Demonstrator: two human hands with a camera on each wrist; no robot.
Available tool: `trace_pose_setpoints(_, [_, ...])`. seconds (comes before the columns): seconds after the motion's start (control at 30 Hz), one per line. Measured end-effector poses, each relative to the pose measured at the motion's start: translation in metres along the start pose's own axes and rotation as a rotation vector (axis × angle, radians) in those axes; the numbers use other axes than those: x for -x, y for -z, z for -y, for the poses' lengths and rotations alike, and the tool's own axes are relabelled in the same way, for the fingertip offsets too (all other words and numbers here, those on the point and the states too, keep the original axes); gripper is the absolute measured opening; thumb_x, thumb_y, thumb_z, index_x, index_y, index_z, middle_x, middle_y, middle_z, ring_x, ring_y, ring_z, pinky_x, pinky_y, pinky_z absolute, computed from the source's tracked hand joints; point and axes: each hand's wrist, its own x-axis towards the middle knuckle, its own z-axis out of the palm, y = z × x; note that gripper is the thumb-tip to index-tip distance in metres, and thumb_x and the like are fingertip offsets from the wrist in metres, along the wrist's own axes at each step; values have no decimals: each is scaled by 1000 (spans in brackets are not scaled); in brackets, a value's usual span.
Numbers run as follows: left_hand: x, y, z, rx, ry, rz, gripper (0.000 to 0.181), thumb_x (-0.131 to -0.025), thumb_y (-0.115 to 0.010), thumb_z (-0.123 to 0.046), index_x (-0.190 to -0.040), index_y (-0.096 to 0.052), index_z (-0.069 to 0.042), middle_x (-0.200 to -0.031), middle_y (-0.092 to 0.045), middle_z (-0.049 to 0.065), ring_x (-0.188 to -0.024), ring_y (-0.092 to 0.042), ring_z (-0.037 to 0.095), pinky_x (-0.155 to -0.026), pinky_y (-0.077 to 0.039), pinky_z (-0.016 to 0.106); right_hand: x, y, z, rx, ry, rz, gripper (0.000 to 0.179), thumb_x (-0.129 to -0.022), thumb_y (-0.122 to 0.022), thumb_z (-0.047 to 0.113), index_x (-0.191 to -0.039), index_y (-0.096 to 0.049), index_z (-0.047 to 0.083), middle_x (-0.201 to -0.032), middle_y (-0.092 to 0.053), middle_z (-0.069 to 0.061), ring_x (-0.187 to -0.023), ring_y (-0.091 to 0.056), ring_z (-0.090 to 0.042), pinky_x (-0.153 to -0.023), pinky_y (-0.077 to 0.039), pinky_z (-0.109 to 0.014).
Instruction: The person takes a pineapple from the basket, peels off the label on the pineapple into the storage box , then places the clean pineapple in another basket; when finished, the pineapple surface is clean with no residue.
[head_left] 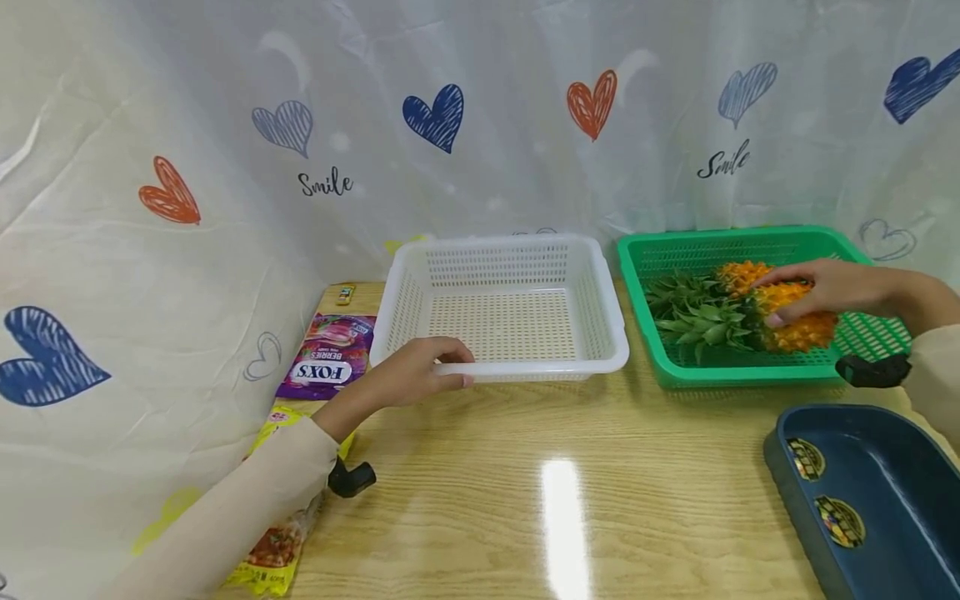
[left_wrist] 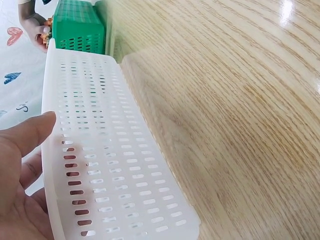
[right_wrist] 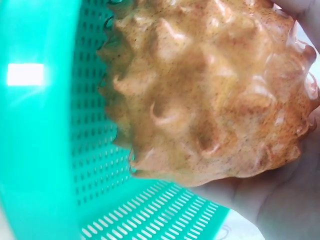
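My left hand [head_left: 420, 371] holds the front rim of a white plastic basket [head_left: 540, 367], near its left corner. In the left wrist view the thumb [left_wrist: 37, 131] lies over the rim and the fingers show through the slots from inside. My right hand [head_left: 836, 287] grips the orange body of a pineapple [head_left: 797, 332] inside a green basket [head_left: 750, 377]. Its spiky skin fills the right wrist view, with the hand around one side. A second pineapple [head_left: 738, 275] lies behind it; both leafy crowns point left. No items show inside the white basket.
A dark blue tray [head_left: 795, 517] with round stickers stands at the front right. On the left lie a purple Fox's Berries bag [head_left: 330, 354], a yellow food packet [head_left: 262, 575] partly under my left arm, and a small yellow item [head_left: 345, 294]. A printed curtain [head_left: 510, 183] hangs behind.
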Motion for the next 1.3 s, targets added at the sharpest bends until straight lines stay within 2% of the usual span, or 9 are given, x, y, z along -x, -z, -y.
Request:
trace_pose_setpoints(0.4, [-1, 1, 1, -9, -24, -6, 21, -96, -70, -33, -112, -69, -20, -105, -69, -7, -100, -63, 11, -92, -53, 37, -3, 6, 3, -29, -24, 94, 71, -98, -65, 35, -152, -37, 0, -154, -12, -44, -131, -25, -69, -85, -46, -66])
trace_pose_setpoints(0.57, [-2, 1, 1, -11, -34, -5, 20, -96, -70, -33, -112, -69, -20, -104, -69, -8, -99, -63, 10, -93, -52, 37, -2, 5, 3, -75, -36, 167, 74, -100, -62, 34, -153, -29, -5, -153, -9, -45, -130, -28, -68, -83, -52, -56])
trace_pose_setpoints(0.63, [-3, 1, 1, -11, -38, -4, 20, -96, -70, -33, -111, -69, -20, -103, -70, -8, -99, -64, 10, -93, -52, 38, -2, 5, 3, -120, -57, 205, 76, -100, -61, 33, -154, -25, -6, -153, -9, -45, -120, -43, -62, -76, -53, -48])
trace_pose_setpoints(0.77, [-3, 1, 2, -8, -37, -2, 20, -96, -70, -33, -111, -69, -20, -104, -70, -8, -100, -64, 10, -93, -52, 38, -2, 6, 2, -168, -83, 243, 78, -100, -61, 31, -155, -21, -8, -153, -8, -45, -105, -56, -44, -68, -51, -41])
trace_pose_setpoints(0.87, [-3, 0, 1, -6, -36, 0, 19, -96, -70, -32, -111, -69, -20, -104, -70, -8, -100, -64, 11, -93, -52, 37, -3, 5, 0, -174, -85, 249, 78, -99, -61, 31, -154, -21, -8, -152, -8, -45, -105, -59, -37, -69, -51, -41])
trace_pose_setpoints(0.97, [-4, 0, 1, -6, -34, 0, 19, -96, -70, -32, -111, -69, -20, -103, -69, -7, -99, -63, 11, -92, -52, 36, -4, 4, -2, -184, -92, 248, 79, -99, -62, 31, -155, -21, -7, -152, -9, -44, -92, -57, -28, -65, -50, -42])
trace_pose_setpoints(1.0, [-4, 0, 1, -6, -33, 0, 19, -96, -70, -32, -110, -70, -20, -103, -69, -7, -99, -63, 11, -92, -52, 36, -4, 3, -2, -174, -85, 242, 79, -99, -62, 31, -155, -22, -7, -152, -9, -44, -98, -58, -29, -67, -50, -42])
trace_pose_setpoints(1.13, [-4, 0, 1, -4, -29, 3, 19, -96, -70, -32, -110, -69, -20, -103, -69, -8, -98, -63, 10, -92, -52, 37, -4, 2, -3, -143, -63, 230, 77, -99, -61, 31, -155, -23, -7, -152, -11, -44, -101, -58, -34, -67, -51, -42])
trace_pose_setpoints(1.3, [-3, 0, 2, -2, -13, 5, 18, -96, -70, -32, -110, -70, -21, -102, -70, -8, -97, -63, 10, -91, -52, 37, -6, 3, -1, -93, -37, 217, 75, -99, -61, 33, -154, -27, -5, -152, -13, -45, -112, -53, -51, -73, -53, -46])
